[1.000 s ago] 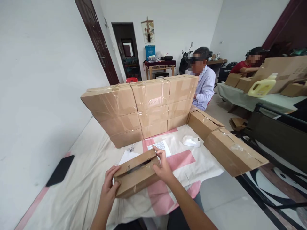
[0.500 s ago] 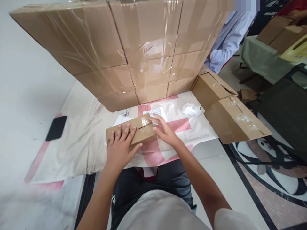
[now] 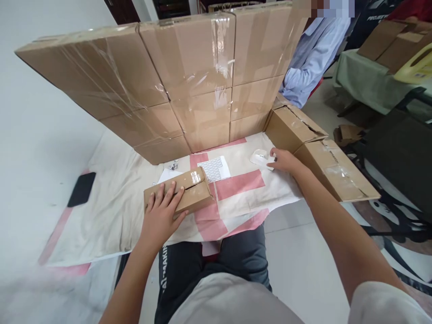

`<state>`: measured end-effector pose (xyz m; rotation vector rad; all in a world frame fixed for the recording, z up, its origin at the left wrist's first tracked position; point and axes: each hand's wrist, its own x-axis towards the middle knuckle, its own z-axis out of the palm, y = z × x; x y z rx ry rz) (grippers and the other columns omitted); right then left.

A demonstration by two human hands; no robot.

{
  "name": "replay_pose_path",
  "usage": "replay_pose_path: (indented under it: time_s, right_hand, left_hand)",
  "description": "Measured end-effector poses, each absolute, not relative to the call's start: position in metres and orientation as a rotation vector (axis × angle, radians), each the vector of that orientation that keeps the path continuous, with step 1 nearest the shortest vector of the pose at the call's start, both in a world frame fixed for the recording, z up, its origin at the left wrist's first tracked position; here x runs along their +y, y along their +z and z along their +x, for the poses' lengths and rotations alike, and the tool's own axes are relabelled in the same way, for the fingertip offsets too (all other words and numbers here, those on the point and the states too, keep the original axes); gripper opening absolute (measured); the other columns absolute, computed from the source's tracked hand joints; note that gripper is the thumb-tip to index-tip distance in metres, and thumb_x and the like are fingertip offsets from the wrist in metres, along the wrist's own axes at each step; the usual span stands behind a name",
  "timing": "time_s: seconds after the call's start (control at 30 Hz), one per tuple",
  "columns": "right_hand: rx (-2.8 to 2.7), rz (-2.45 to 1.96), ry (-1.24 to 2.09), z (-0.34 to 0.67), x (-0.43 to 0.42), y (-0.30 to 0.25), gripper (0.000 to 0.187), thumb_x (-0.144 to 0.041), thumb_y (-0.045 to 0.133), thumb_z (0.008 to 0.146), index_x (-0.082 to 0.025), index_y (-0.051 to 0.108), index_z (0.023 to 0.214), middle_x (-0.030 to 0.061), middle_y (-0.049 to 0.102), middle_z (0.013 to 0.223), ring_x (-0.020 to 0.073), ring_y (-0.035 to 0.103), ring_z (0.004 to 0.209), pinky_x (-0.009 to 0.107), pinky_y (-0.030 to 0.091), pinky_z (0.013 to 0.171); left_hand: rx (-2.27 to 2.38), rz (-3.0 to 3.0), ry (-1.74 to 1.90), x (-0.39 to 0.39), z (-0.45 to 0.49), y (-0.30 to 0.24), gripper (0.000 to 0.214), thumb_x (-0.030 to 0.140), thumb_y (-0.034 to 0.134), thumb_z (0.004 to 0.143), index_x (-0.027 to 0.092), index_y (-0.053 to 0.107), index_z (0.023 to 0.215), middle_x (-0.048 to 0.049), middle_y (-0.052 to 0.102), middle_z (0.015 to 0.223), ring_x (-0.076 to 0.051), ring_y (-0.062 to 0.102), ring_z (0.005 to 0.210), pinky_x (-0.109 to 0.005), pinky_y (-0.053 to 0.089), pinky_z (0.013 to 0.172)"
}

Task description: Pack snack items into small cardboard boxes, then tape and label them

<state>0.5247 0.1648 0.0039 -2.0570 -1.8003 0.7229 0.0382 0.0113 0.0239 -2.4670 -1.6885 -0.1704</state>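
A small cardboard box [image 3: 197,198] with a strip of clear tape over its top lies on the cloth-covered table [image 3: 243,202]. My left hand [image 3: 164,204] rests on the box's left part, fingers spread and flat. Further right, my right hand [image 3: 283,161] has its thumb and fingers closed about the right end of a white, rounded item that looks like a tape roll [image 3: 259,157]. The fingers partly cover that end. Between the two hands lies a white sheet with a printed grid of labels [image 3: 214,168].
A tall wall of taped cartons [image 3: 199,81] stands behind the box. Two cardboard boxes [image 3: 337,166] sit at the table's right edge. A black phone [image 3: 81,189] lies at left. Beyond the cartons is a person in a light blue shirt [image 3: 313,54].
My right hand has left the box's right end and moved right to the white tape roll. My left hand stays on the box. The view has shifted slightly.
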Motion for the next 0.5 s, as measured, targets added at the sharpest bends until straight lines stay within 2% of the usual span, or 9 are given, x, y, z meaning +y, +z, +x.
replay_pose_path:
  time_s: [0.1,0.23,0.3,0.4,0.47,0.5]
  right_hand:
    - [-1.62,-2.037,0.912,0.504,0.154,-0.001,0.024,-0.035,0.077,0.076,-0.02,0.059,0.081,-0.0012,0.058,0.065,0.013,0.052,0.057,0.024,0.04,0.057]
    - [-1.286,-2.045,1.165,0.483,0.147,-0.006,0.03,-0.043,0.06,0.092,-0.018,0.058,0.076,-0.0043,0.044,0.05,0.0099,0.039,0.042,0.024,0.034,0.045]
    - [-1.133,-2.055,1.262,0.481,0.149,-0.003,0.029,-0.042,0.06,0.094,-0.016,0.06,0.079,-0.0061,0.039,0.049,0.008,0.032,0.039,0.024,0.031,0.041]
    - [-0.959,-2.069,1.388,0.482,0.155,0.005,0.025,-0.037,0.068,0.089,-0.014,0.064,0.079,-0.0073,0.038,0.05,0.0053,0.026,0.036,0.023,0.028,0.037]
    - [-0.87,-2.063,1.443,0.482,0.157,0.008,0.023,-0.034,0.074,0.086,-0.015,0.064,0.077,-0.0055,0.044,0.051,0.0051,0.03,0.035,0.023,0.032,0.036]
    - [-0.831,-2.052,1.466,0.481,0.157,0.01,0.023,-0.033,0.076,0.084,-0.015,0.064,0.078,-0.0036,0.048,0.053,0.0063,0.036,0.036,0.024,0.038,0.037]
  left_hand:
    - [-1.676,-2.464,-0.191,0.011,0.038,0.024,0.063,0.048,0.049,0.099,0.02,0.044,0.156,-0.0104,0.032,0.167,-0.043,0.026,0.155,-0.066,0.031,0.119]
    - [-1.689,-2.467,-0.198,0.01,0.037,0.025,0.064,0.049,0.049,0.1,0.02,0.043,0.156,-0.0107,0.032,0.167,-0.042,0.025,0.156,-0.064,0.029,0.12]
    - [-1.696,-2.47,-0.2,0.01,0.038,0.026,0.064,0.049,0.049,0.1,0.02,0.042,0.157,-0.0106,0.032,0.168,-0.041,0.023,0.156,-0.064,0.027,0.121]
    - [-1.711,-2.479,-0.209,0.011,0.038,0.026,0.064,0.048,0.049,0.1,0.022,0.04,0.158,-0.0101,0.031,0.168,-0.041,0.022,0.157,-0.063,0.027,0.122]
    - [-1.72,-2.48,-0.217,0.011,0.038,0.026,0.065,0.048,0.05,0.1,0.023,0.04,0.158,-0.0099,0.031,0.168,-0.041,0.022,0.157,-0.063,0.027,0.121]
    - [-1.721,-2.479,-0.221,0.011,0.038,0.026,0.064,0.048,0.05,0.1,0.023,0.04,0.158,-0.0099,0.031,0.168,-0.041,0.023,0.156,-0.063,0.028,0.121]
